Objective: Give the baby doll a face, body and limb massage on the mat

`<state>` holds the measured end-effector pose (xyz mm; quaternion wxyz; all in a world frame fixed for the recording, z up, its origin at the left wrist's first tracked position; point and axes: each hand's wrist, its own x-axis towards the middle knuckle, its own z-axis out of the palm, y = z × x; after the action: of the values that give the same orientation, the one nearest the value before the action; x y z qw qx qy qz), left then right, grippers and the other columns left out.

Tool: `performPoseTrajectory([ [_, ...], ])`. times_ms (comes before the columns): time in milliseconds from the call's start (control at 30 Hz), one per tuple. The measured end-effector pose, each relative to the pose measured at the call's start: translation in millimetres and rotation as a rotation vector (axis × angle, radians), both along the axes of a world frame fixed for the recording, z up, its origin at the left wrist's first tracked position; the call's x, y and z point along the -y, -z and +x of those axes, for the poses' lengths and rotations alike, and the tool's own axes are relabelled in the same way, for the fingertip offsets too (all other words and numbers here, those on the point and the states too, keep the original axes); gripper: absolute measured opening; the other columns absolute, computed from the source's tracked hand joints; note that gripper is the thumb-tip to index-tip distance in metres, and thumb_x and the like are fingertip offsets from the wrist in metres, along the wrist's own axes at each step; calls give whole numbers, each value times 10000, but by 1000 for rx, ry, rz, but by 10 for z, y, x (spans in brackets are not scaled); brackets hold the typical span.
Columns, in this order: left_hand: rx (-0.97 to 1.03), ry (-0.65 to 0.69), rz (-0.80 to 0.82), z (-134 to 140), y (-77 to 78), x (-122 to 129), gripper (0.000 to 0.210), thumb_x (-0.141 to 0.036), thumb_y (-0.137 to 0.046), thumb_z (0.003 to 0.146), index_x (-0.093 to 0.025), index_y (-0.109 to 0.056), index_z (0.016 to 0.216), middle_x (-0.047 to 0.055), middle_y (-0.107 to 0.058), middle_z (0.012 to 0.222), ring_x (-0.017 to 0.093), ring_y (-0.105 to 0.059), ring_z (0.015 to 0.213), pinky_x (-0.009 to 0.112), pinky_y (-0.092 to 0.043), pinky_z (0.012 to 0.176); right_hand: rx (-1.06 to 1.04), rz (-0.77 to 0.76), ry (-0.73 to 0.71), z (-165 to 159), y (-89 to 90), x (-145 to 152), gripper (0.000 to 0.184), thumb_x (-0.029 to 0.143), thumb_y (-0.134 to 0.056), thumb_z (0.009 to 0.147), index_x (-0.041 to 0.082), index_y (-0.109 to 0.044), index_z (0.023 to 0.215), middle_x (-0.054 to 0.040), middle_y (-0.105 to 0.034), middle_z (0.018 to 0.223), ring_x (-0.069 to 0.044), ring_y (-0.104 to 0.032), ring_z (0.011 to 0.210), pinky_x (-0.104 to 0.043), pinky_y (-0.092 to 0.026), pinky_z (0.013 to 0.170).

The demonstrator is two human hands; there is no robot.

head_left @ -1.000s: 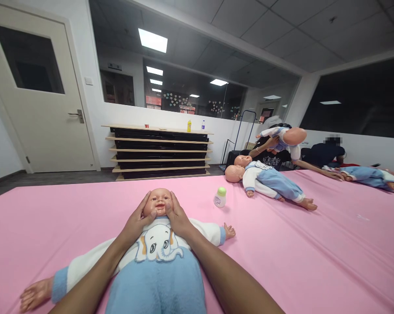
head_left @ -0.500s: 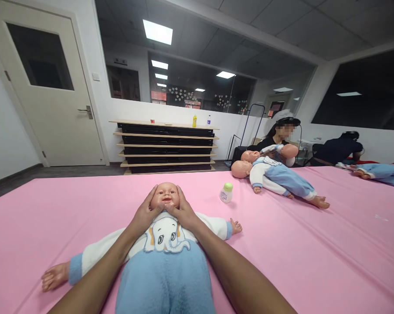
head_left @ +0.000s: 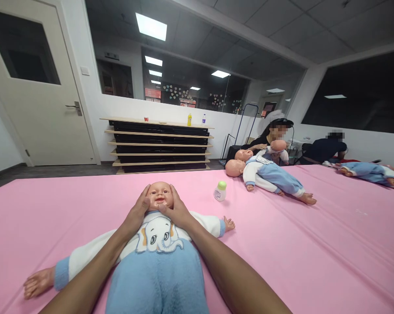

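Observation:
A baby doll (head_left: 156, 274) lies on its back on the pink-covered table, dressed in a white top with an elephant face and fuzzy blue trousers. Its arms are spread out to the sides. My left hand (head_left: 137, 214) cups the left side of its head, fingers along the temple and thumb by the cheek. On the other side my right hand (head_left: 178, 211) holds the head, with its thumb at the chin. The backs of my fingers are partly hidden beside the head. To the right of the doll stands a small white bottle with a green cap (head_left: 220, 192).
Pink cloth (head_left: 291, 253) covers the table. More dolls (head_left: 272, 174) lie at the back right, where a person in a cap (head_left: 264, 139) holds another doll. Farther right sits another person (head_left: 326, 148). Stacked boards (head_left: 161, 144) stand by the wall, drinks on top.
The view has turned slightly right, so everything sits further left. My left thumb has moved from the chin toward the cheek. The co-worker's doll is now held more upright.

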<state>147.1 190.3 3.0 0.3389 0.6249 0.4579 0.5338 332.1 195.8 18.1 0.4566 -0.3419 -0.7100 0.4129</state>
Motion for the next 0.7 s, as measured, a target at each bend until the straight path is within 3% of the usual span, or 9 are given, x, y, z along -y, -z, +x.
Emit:
performPoseTrajectory([
  [167, -54, 60, -32, 15, -113, 106, 970, -528, -671, 748, -278, -117, 1503, 98, -237, 1543, 310, -313, 1374, 462, -300, 1106, -3, -17, -14, 9, 47, -37, 915, 587, -585, 820, 251, -79, 1504, -38, -177, 1553, -227, -168, 1431, -415, -167, 1171],
  [333, -89, 39, 4, 10, -99, 50, 1053, -528, -717, 688, -248, -116, 1507, 113, -252, 1534, 308, -317, 1371, 430, -298, 1114, -11, 8, 1, -12, 65, -60, 804, 614, -471, 875, 246, -123, 1501, -22, -148, 1562, -195, -121, 1442, -392, -116, 1184],
  [533, -144, -39, -46, 11, -74, 31, 883, -540, -598, 794, -283, -137, 1501, 69, -211, 1554, 274, -242, 1409, 442, -210, 1150, -11, -4, 33, -9, 18, -18, 675, 630, -295, 925, 272, -194, 1488, 11, -185, 1554, -168, -132, 1439, -386, -97, 1189],
  [700, -102, -20, -36, -3, -24, 12, 802, -553, -530, 841, -283, -159, 1498, 42, -185, 1565, 247, -189, 1428, 412, -163, 1169, -11, -11, 25, -16, -10, -22, 684, 644, -287, 918, 267, -215, 1485, -5, -209, 1547, -181, -152, 1435, -391, -115, 1188],
])
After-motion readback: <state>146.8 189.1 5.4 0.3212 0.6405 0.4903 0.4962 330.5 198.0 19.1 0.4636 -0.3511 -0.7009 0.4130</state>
